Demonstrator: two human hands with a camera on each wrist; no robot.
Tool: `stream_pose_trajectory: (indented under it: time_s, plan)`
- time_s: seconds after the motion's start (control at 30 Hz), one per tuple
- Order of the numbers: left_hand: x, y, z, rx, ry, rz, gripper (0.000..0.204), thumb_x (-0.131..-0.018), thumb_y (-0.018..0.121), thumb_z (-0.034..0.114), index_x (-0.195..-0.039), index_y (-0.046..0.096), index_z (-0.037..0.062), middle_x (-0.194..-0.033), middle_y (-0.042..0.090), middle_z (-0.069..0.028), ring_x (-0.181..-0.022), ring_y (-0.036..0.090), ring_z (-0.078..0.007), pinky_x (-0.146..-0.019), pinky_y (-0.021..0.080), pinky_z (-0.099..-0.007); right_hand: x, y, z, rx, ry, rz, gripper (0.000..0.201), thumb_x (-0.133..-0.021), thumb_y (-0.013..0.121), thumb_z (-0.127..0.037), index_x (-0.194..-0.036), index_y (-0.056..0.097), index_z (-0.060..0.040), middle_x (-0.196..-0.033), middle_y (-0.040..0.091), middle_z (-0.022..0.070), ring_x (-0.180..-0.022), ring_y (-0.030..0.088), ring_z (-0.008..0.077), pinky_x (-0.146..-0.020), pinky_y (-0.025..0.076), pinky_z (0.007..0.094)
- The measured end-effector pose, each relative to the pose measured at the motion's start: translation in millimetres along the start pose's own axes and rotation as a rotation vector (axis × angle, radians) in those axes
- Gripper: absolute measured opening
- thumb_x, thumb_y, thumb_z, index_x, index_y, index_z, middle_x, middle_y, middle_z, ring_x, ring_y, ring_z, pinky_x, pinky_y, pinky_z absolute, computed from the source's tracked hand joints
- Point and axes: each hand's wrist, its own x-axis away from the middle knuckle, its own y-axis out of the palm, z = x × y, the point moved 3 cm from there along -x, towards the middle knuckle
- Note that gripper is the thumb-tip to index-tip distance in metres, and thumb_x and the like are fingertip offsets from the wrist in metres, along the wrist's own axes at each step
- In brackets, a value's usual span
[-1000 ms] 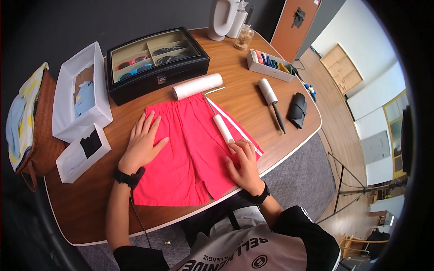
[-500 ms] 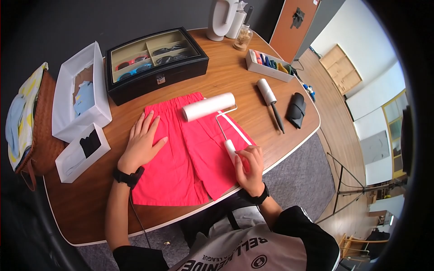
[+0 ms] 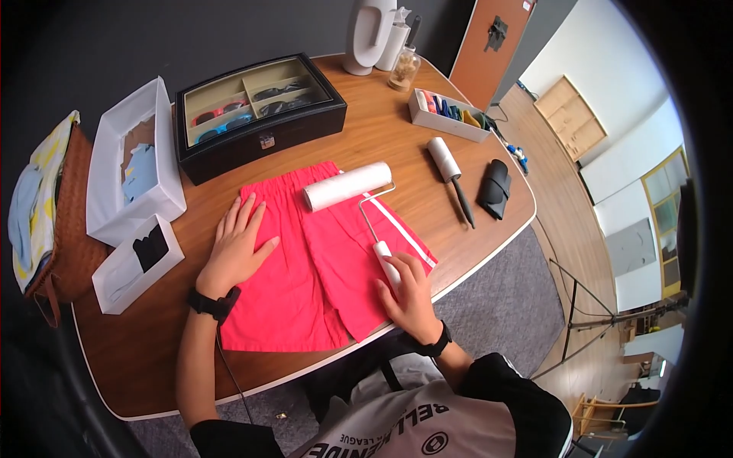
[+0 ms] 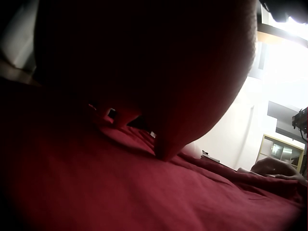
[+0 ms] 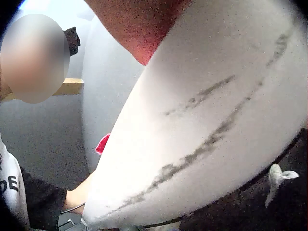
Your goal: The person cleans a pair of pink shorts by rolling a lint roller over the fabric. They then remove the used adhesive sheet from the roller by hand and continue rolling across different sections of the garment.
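Pink-red shorts (image 3: 282, 298) with a white side stripe are spread on the wooden table. My left hand (image 3: 238, 248) rests flat on their left side, fingers spread. In the left wrist view its dark thumb and fingers touch the red cloth (image 4: 159, 192). My right hand (image 3: 412, 298) grips the white handle of a lint roller (image 3: 348, 185) over the right leg. The wide white roll lies across the shorts just below the waistband, joined to the handle by a bent wire. A large white surface with dark streaks (image 5: 202, 120) fills much of the right wrist view.
Beyond the shorts stands a black glasses case (image 3: 259, 114). White boxes (image 3: 137, 263) and a brown basket (image 3: 76, 267) are at left. A smaller lint roller (image 3: 450, 179), a black pouch (image 3: 495, 188) and a box of rolled cloths (image 3: 450, 118) lie at right.
The roller has come from the waistband's top edge down onto the shorts, toward the body and slightly right, with my right hand on its handle. My left hand stays on the cloth.
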Motion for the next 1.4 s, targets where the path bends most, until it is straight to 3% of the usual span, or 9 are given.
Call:
stream_pose_trajectory:
  time_s: [0.27,0.5,0.6,0.8,0.87,1.0,1.17,1.23,1.4]
  plan:
    - [-0.4,-0.4,-0.6,-0.025,-0.015,-0.002,0.07,-0.097,0.059,0.04,-0.153,0.035,0.0037,-0.162,0.025,-0.0176,-0.152,0.018,-0.0366,-0.12,0.021,-0.0518,8.3,-4.4,0.9,0.091,-0.044,0.013,0.045,-0.079,0.07,0.002,-0.122,0.059,0.0001,-0.117,0.059,0.0205,-0.112,0.056,0.0401,-0.095,0.046,0.0455]
    - [1.2,0.9,-2.3,-0.022,0.055,0.052,0.071,-0.097,0.059,0.042,-0.151,0.037,0.0009,-0.161,0.027,-0.0196,-0.15,0.02,-0.0385,-0.12,0.021,-0.0499,6.1,-40.2,1.0,0.003,0.169,-0.01,0.04,-0.08,0.063,0.006,-0.119,0.062,-0.0017,-0.104,0.067,0.0182,-0.087,0.068,0.0355,-0.079,0.054,0.0364]
    - [0.8,2.2,-3.9,-0.022,0.056,0.052,0.071,-0.097,0.059,0.042,-0.151,0.037,0.0011,-0.16,0.027,-0.0198,-0.15,0.02,-0.0385,-0.12,0.021,-0.05,11.0,-54.9,18.3,-0.043,0.295,0.059,0.033,-0.08,0.068,0.005,-0.113,0.064,0.0005,-0.104,0.069,0.0184,-0.094,0.07,0.0305,-0.082,0.053,0.0337]
    - [1.1,3.2,-4.7,-0.063,0.041,0.079,0.071,-0.097,0.058,0.044,-0.15,0.039,0.0019,-0.159,0.03,-0.0218,-0.149,0.022,-0.0413,-0.119,0.024,-0.052,-16.6,-84.7,-5.9,-0.203,0.139,0.264,0.026,-0.082,0.073,0.006,-0.103,0.058,0.0025,-0.102,0.072,0.0176,-0.095,0.07,0.0277,-0.085,0.054,0.0361]
    - [1.1,5.2,-4.8,-0.044,0.065,0.074,0.071,-0.096,0.059,0.045,-0.15,0.039,0.0024,-0.158,0.03,-0.0232,-0.149,0.022,-0.0432,-0.117,0.025,-0.0548,-38.8,-87.8,-8.3,-0.204,-0.044,0.323,0.024,-0.081,0.074,0.004,-0.099,0.057,0.0021,-0.099,0.071,0.0177,-0.093,0.07,0.0279,-0.08,0.055,0.0362]
    - [-0.3,11.3,-12.8,0.025,0.05,0.01,0.074,-0.097,0.055,0.051,-0.152,0.037,0.0049,-0.161,0.024,-0.0229,-0.151,0.016,-0.0427,-0.118,0.02,-0.0599,-111.9,-93.6,-52.2,-0.113,-0.393,-0.035,0.025,-0.075,0.08,-0.006,-0.092,0.061,-0.0036,-0.088,0.071,0.0141,-0.077,0.071,0.0315,-0.066,0.055,0.0363]
    - [16.0,-13.8,-17.3,0.644,-0.054,0.071,0.072,-0.098,0.064,0.033,-0.155,0.031,0.0052,-0.162,0.024,-0.0243,-0.154,0.015,-0.0343,-0.123,0.018,-0.0393,-179.2,-85.0,-90.7,-0.111,-0.604,-0.343,0.024,-0.084,0.075,-0.022,-0.093,0.06,-0.0058,-0.076,0.067,0.0134,-0.068,0.067,0.0341,-0.059,0.053,0.0415]
    - [38.7,-24.8,-11.1,0.532,-0.111,0.081,0.072,-0.098,0.063,0.037,-0.156,0.031,0.0069,-0.161,0.025,-0.0259,-0.153,0.016,-0.0368,-0.122,0.019,-0.0422,-188.2,-83.9,-96.4,-0.023,-0.637,-0.525,0.026,-0.09,0.068,-0.029,-0.098,0.058,-0.0062,-0.071,0.066,0.0159,-0.067,0.066,0.0366,-0.058,0.053,0.0438]
    - [102.2,-15.4,-1.2,0.098,-0.247,0.03,0.076,-0.098,0.057,0.052,-0.155,0.033,0.0075,-0.16,0.026,-0.0271,-0.152,0.016,-0.0411,-0.122,0.018,-0.0491,-191.5,-98.5,-91.0,-0.106,-0.701,-0.595,0.024,-0.092,0.064,-0.026,-0.099,0.057,-0.0048,-0.07,0.065,0.0164,-0.066,0.065,0.0375,-0.059,0.052,0.0462]
